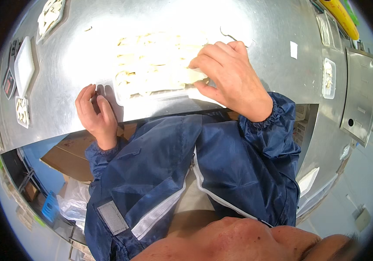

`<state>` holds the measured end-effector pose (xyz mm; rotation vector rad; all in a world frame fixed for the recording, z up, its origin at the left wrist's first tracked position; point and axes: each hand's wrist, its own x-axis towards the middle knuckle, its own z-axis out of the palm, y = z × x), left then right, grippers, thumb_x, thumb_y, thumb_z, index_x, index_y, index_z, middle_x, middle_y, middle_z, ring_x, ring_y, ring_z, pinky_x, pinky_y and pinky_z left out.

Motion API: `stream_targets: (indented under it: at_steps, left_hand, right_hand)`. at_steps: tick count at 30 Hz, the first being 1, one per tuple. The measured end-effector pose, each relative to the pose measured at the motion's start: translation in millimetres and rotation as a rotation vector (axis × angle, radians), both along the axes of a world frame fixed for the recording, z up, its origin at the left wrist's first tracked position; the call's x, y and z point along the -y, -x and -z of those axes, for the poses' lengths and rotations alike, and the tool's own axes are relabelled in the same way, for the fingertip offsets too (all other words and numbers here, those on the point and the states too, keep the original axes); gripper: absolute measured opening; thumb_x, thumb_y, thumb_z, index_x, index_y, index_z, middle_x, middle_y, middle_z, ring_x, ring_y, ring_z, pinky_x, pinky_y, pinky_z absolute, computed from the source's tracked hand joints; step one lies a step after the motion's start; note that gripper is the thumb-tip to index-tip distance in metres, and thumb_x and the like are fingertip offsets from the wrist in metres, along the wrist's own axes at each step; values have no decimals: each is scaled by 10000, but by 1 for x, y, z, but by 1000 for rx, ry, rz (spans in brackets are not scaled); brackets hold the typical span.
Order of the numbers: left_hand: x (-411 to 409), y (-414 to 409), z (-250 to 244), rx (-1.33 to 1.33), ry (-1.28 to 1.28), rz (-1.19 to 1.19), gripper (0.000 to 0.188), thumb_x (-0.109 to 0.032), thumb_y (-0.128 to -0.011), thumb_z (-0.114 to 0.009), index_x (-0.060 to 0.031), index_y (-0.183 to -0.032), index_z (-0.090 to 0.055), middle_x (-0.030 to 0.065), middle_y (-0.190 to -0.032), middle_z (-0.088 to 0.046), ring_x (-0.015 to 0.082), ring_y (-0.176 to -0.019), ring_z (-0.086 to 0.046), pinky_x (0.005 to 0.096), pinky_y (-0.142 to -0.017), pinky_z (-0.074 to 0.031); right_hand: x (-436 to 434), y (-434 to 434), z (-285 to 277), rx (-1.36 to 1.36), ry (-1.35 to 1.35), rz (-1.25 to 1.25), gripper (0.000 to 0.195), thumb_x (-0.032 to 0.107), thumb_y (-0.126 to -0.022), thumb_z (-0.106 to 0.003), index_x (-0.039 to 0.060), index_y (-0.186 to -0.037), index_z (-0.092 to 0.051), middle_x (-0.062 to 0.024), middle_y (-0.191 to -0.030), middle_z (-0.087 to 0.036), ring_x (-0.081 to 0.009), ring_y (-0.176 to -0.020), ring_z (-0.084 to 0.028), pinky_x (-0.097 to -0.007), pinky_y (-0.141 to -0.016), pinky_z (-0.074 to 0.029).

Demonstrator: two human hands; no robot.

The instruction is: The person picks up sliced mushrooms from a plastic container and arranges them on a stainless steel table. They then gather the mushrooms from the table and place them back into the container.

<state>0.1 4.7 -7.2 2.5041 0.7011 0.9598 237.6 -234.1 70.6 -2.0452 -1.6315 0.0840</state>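
Before me on the steel worktable lies a white plastic tray (pixel 170 96) filled with rows of pale, folded food pieces (pixel 154 70), much of it washed out by glare. My right hand (pixel 227 76) is over the tray's right end, thumb and fingers closed on a pale food piece (pixel 196 75). Beside the tray's left end, my left hand (pixel 96 112) rests at the table edge with its fingers curled and apart, holding nothing. A thin dark strand (pixel 227 34) lies on the table beyond my right hand.
At the left are a digital scale (pixel 10 83), a white foam tray (pixel 24 67) and a small tray of pale pieces (pixel 22 111); a larger filled tray (pixel 50 16) lies farther back. On the right stand a clear container (pixel 328 31) and another filled tray (pixel 328 78).
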Motion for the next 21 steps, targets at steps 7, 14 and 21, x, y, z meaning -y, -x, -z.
stream_targets:
  at_steps: [7,14,21]
  left_hand:
    - [-1,1,0,-14,1,-3,298,69,-955,-567,22,-1240,-641,159,-1255,-613,216,-985,-619,307,-760,-555]
    - [0,1,0,-14,-6,-2,300,64,-956,-569,20,-1244,-641,154,-1255,-613,215,-984,-621,304,-748,-558]
    - [1,1,-1,-16,-14,-7,305,66,-951,-572,20,-1243,-645,158,-1256,-619,220,-985,-630,307,-746,-553]
  right_hand:
    - [-3,-1,1,-11,7,-10,314,105,-752,-775,100,-1040,-648,-50,-990,-604,-249,-976,-583,-413,-873,-380]
    - [1,-3,-3,0,7,-10,302,144,-789,-794,112,-1056,-657,-46,-996,-619,-231,-976,-596,-406,-868,-375]
    - [42,-76,12,57,10,352,321,268,-828,-818,85,-1073,-717,-62,-999,-699,-270,-914,-672,-419,-852,-451]
